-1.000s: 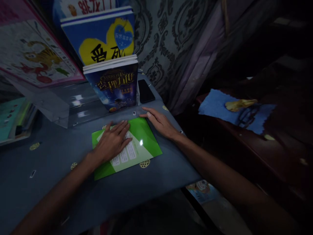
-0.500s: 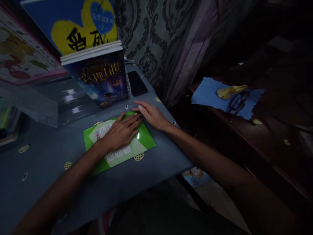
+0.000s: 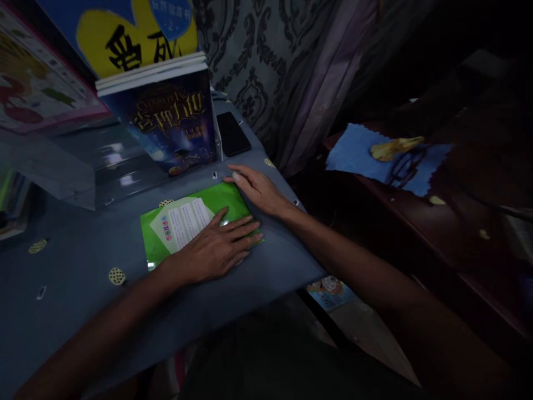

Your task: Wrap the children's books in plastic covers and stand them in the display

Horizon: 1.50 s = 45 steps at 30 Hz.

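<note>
A green book (image 3: 156, 244) with a pale panel of printed text lies flat on the blue-grey tablecloth (image 3: 75, 300). My left hand (image 3: 219, 244) rests palm down on its near right part, fingers spread and pointing right, hiding some of the cover. Beside the book's far right corner lies my right hand (image 3: 258, 189), side-on, with its fingers stretched out toward the left. Whether those fingertips touch the book's edge I cannot tell.
A dark blue book (image 3: 175, 122) stands with others in a clear plastic holder (image 3: 79, 178) behind. A black phone (image 3: 233, 134) lies right of it. Patterned curtain (image 3: 254, 78) hangs behind. On a dark red surface at right lies a blue cloth (image 3: 353, 150) with glasses (image 3: 406, 166).
My left hand has slid toward me and to the right over the green book, baring more of the printed text. The right hand has stayed by the far corner. The view has shifted slightly.
</note>
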Tool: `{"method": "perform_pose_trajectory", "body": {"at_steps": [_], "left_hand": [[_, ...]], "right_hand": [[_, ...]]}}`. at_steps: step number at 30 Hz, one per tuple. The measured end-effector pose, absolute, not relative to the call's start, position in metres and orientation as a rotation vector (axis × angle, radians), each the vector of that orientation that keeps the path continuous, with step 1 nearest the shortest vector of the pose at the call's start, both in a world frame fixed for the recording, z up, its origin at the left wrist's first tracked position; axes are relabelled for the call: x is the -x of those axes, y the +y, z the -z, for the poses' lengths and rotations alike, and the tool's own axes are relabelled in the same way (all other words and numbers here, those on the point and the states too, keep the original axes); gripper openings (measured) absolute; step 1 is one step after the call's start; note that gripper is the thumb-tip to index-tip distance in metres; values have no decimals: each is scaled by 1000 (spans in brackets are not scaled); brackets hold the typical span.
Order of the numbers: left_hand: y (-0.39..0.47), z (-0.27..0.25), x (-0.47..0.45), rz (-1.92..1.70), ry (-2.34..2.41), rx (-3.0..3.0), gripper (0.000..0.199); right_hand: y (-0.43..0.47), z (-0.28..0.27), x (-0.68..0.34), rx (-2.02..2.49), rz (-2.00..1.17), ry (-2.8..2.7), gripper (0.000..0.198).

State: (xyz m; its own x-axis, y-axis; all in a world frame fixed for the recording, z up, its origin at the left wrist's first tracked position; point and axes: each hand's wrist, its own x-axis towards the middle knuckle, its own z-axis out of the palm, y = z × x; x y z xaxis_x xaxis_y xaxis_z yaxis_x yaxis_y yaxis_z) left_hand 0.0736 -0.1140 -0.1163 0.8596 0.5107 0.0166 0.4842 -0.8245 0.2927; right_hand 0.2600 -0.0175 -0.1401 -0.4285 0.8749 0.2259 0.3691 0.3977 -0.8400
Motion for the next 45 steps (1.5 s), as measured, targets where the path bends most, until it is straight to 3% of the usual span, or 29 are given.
{"method": "perform_pose_trajectory", "body": {"at_steps": [14, 21, 28, 33, 38, 45], "left_hand": [[-127, 116, -61, -84, 938, -2768, 50], [-132, 118, 13, -124, 1201, -2637, 52], [-129, 113, 94, -397, 1526, -2363, 48], [-127, 120, 113, -549, 1645, -2250, 43], [-128, 131, 116, -687, 1613, -2263, 39], [-130, 145, 124, -750, 1584, -2273, 38]], "right_hand": [[-26, 148, -257, 1058, -613, -2272, 46], [-25, 150, -256, 1080, -554, -2276, 44], [-28, 153, -253, 1071, -376, -2396, 41], [-43, 142, -213, 864, -216, -2617, 38], [-56, 130, -148, 525, -292, -2824, 39], [-65, 130, -119, 387, -276, -2863, 38]]}}
